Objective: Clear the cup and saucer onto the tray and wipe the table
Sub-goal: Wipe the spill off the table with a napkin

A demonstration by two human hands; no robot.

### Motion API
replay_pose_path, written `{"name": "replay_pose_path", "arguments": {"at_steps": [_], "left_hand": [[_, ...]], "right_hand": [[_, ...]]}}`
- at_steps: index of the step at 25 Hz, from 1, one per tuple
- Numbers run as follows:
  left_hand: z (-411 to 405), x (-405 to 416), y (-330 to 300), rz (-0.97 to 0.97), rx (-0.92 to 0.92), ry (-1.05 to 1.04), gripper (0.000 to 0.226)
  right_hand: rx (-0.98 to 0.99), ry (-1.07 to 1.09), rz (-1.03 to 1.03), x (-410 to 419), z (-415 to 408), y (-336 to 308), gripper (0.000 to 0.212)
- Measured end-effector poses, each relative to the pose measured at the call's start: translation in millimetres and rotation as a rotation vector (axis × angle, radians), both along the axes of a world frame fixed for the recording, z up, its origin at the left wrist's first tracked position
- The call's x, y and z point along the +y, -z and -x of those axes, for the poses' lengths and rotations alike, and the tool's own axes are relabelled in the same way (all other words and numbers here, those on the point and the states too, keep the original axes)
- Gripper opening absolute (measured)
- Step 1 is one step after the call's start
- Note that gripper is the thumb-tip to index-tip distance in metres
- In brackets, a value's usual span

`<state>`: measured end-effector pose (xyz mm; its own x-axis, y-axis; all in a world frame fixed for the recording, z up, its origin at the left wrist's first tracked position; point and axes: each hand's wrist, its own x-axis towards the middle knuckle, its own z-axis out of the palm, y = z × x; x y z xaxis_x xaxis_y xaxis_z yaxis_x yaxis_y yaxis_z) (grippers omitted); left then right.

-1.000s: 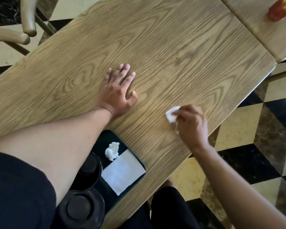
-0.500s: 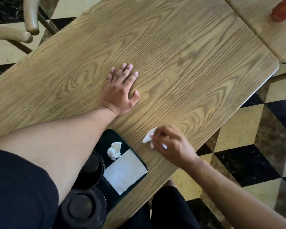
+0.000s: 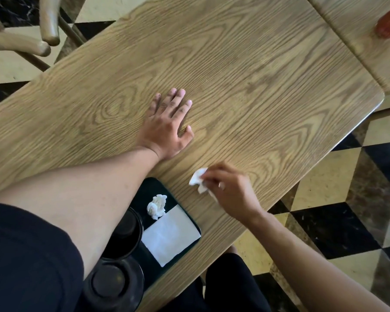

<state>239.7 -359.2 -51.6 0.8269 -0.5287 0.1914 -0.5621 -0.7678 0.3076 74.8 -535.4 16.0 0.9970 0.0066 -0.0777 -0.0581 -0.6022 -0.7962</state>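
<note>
The right hand (image 3: 231, 191) pinches a crumpled white tissue (image 3: 198, 180) at its fingertips, on the wood-grain table (image 3: 257, 75). The left hand (image 3: 167, 127) lies flat, fingers straight.

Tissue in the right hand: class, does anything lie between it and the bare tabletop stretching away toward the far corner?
Nothing visible does. The right hand pinches the tissue on the table; the left hand rests flat off to its left, and the tray lies nearer the person.
</note>
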Motion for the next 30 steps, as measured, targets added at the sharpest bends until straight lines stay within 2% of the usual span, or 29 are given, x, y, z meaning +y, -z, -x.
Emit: {"name": "replay_pose_path", "arguments": {"at_steps": [1,3,4,5,6,8,9,11,15,18,19,22,24,26,29,30], "left_hand": [[-0.4,-0.2,-0.1,0.008,0.0,-0.001,0.064],[-1.0,-0.4,-0.6,0.014,-0.007,-0.004,0.065],[-0.8,-0.5,-0.8,0.011,-0.012,-0.005,0.065],[-0.6,-0.6,-1.2,0.011,-0.011,-0.005,0.065],[-0.5,-0.5,-1.4,0.013,-0.003,-0.005,0.065],[-0.3,0.1,-1.2,0.018,0.02,-0.005,0.065],[-0.5,0.4,-1.0,0.015,0.018,-0.006,0.064],[-2.0,0.6,-0.2,0.007,-0.013,-0.005,0.063],[-1.4,-0.3,0.0,-0.006,-0.038,0.0,0.061],[-0.7,0.0,-0.5,0.007,-0.026,-0.004,0.062],[-0.8,0.5,-0.6,0.012,-0.021,-0.001,0.063],[-0.6,0.8,-1.2,0.009,-0.001,0.009,0.064],[0.2,0.6,-1.3,0.007,0.001,0.012,0.063],[-0.5,0.8,-2.1,0.013,0.0,0.007,0.064],[-1.0,2.3,-4.1,-0.004,0.019,0.007,0.064],[-0.4,2.3,-4.6,-0.012,0.025,0.009,0.064]], "right_hand": [[0.101,0.204,-0.126,-8.0,-13.3,-5.6,0.014],[0.341,0.517,-0.582,-18.3,-40.5,-14.2,0.014],[0.42,0.537,-0.749,-18.7,-51.5,-15.8,0.015],[0.459,0.492,-0.753,-16.9,-58.9,-15.1,0.014],[0.456,0.4,-0.612,-15.0,-60.8,-12.6,0.012],[0.295,0.209,-0.116,-13.8,-55.0,-4.2,0.011],[0.16,0.184,0.054,-17.2,-52.8,0.0,0.011],[0.005,0.293,0.205,-30.7,-55.5,2.6,0.011],[-0.02,0.544,0.244,-60.2,-68.9,5.5,0.012],[-0.021,0.557,0.266,-42.3,-62.5,13.6,0.013],[-0.045,0.468,0.247,-30.2,-52.7,16.3,0.011],[-0.091,-0.036,0.182,-5.8,-8.2,18.0,0.01],[-0.088,-0.226,0.207,-12.2,3.9,13.6,0.009],[-0.084,-0.113,0.252,-31.7,-9.5,11.6,0.007],[-0.009,0.372,0.287,-66.2,-43.3,9.3,0.01],[0.023,0.471,0.291,-69.7,-47.5,9.9,0.012]]}}
